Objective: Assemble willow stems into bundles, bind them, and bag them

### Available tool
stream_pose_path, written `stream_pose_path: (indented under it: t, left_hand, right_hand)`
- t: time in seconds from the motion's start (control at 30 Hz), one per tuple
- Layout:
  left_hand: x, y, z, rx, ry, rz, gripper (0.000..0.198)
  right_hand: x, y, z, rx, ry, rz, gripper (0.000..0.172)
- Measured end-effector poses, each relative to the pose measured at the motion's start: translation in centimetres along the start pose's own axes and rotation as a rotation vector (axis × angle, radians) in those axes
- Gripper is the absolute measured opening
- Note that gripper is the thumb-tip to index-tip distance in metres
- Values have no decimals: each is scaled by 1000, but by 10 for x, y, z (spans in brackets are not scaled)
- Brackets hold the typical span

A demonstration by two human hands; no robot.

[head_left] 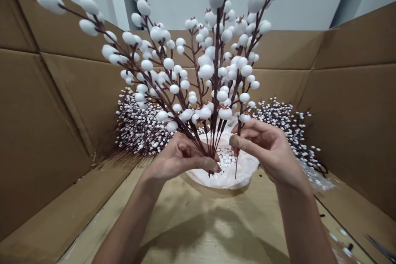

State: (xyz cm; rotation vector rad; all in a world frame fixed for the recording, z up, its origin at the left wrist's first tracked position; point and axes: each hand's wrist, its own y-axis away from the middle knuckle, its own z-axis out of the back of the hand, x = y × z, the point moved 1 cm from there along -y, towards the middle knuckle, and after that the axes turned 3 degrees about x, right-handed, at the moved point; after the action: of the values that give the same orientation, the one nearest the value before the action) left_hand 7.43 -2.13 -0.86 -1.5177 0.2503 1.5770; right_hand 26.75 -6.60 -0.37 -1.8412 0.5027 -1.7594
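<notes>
My left hand [188, 156] is closed round the lower ends of a bunch of artificial berry stems [198, 66], brown and thick with white berries that fan upward. Between the thumb and fingers of my right hand [262, 144] is a single berry stem [236, 165], held upright just right of the bunch, its bare end pointing down. Its upper part overlaps the bunch, so I cannot make out all of it. Behind and below both hands sits a bowl [198, 179] lined with white plastic, with loose white berries [227, 161] in it.
Piles of berry stems lie at the back left [139, 128] and the back right [281, 128], with clear plastic [318, 177] by the right one. Cardboard walls [46, 132] enclose the wooden table [192, 231]. Scissors [382, 249] and scraps lie at the lower right.
</notes>
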Motion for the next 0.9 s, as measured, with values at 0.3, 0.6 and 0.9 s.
stream_pose_path:
  t: [0.3, 0.6, 0.9]
  left_hand:
    - [1, 0, -2, 77, 79, -52, 8]
    - [-1, 1, -2, 38, 61, -42, 3]
    - [-2, 2, -1, 62, 60, -6, 3]
  right_hand:
    - [3, 3, -1, 8, 3, 5, 13]
    - [5, 2, 0, 1, 25, -23, 14]
    - [1, 2, 2, -12, 44, -52, 16]
